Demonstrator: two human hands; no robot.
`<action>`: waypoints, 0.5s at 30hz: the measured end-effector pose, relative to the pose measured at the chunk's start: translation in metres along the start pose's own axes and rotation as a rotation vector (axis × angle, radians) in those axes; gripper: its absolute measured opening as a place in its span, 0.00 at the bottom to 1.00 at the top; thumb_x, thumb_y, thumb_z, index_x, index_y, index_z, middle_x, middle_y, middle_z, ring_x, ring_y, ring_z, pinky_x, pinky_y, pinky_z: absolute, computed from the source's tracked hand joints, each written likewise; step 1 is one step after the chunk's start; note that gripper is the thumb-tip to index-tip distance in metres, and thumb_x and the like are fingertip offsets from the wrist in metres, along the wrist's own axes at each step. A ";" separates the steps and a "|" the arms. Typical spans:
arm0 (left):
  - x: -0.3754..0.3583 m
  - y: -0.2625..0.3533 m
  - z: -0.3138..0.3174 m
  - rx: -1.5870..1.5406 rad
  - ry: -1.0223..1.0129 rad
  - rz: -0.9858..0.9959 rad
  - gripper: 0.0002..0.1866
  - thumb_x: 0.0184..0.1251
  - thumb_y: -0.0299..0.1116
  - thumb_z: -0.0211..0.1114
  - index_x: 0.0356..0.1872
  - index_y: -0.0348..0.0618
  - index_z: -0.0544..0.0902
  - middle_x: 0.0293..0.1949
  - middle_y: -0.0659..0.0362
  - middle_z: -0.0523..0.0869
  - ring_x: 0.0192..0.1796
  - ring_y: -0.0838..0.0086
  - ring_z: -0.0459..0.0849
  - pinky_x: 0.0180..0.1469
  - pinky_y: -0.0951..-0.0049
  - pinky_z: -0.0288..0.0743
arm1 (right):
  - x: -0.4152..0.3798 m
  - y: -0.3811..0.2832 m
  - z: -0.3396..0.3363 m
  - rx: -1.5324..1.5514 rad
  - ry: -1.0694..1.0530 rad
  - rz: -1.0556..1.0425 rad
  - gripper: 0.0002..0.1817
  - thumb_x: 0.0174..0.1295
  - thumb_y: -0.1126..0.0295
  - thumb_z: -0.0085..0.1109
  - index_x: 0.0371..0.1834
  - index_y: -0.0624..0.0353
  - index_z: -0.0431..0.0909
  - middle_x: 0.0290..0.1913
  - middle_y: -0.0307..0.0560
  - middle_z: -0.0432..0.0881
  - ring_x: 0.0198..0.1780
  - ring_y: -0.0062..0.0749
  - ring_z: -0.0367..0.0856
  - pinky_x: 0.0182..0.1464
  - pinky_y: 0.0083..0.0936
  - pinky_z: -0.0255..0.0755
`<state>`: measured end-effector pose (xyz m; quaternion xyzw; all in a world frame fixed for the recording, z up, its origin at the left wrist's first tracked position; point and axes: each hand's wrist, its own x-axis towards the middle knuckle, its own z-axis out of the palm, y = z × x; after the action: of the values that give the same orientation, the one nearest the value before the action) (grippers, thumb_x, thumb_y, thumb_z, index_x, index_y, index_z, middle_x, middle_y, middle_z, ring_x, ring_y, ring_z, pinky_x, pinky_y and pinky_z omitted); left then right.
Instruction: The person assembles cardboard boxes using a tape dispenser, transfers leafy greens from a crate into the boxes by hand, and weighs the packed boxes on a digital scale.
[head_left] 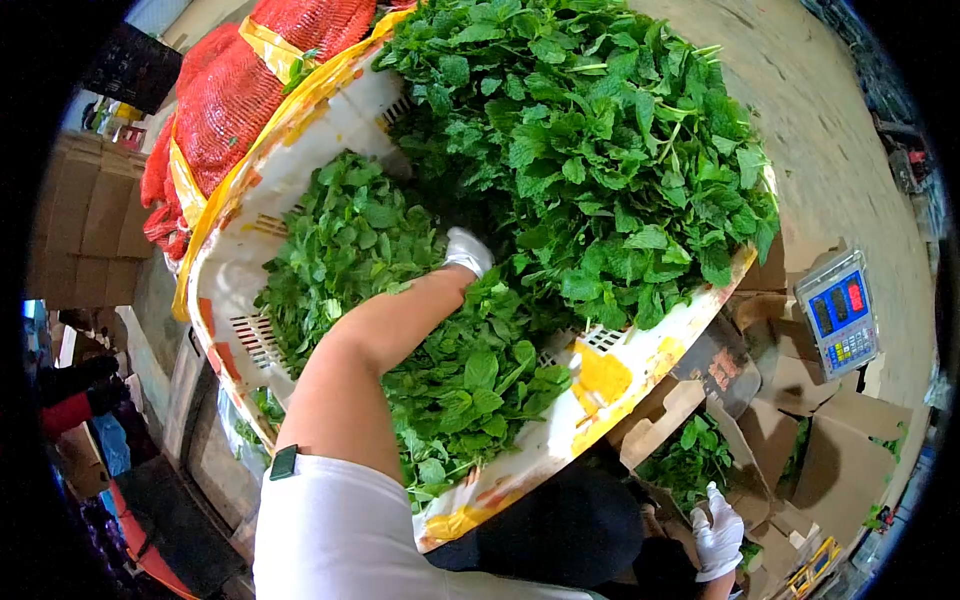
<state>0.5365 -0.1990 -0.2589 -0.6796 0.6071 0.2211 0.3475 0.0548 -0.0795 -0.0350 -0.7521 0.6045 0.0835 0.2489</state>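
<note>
My left hand [470, 252], in a white glove, reaches deep into a white plastic basket [222, 290] of mint. Its fingers are hidden among the leaves. Beside it on the right rises a tall, dense heap of mint [600, 150]. Smaller-looking loose mint [345, 235] lies to its left and nearer to me. At the lower right is my right hand [718, 535], also white-gloved, with fingers apart and no held thing visible. Just beyond its fingertips, leafy greens [690, 460] lie in an open cardboard box [745, 465].
Yellow tape covers parts of the basket's rim. Red mesh sacks [225, 110] stand behind it at the upper left. A digital scale display [840, 312] stands at the right, above more open cartons [845, 450]. Stacked cardboard [95, 225] is at the far left.
</note>
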 end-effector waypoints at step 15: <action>0.139 -0.100 0.086 -0.112 0.100 -0.055 0.16 0.59 0.35 0.50 0.47 0.45 0.77 0.51 0.50 0.75 0.53 0.60 0.74 0.49 0.64 0.69 | -0.009 0.002 0.005 -0.199 -0.068 -0.061 0.26 0.53 0.63 0.49 0.54 0.65 0.65 0.30 0.54 0.79 0.30 0.44 0.79 0.33 0.35 0.73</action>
<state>0.6680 -0.2261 -0.3958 -0.7244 0.5917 0.2108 0.2841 0.0518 -0.0694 -0.0358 -0.7880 0.5612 0.1608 0.1957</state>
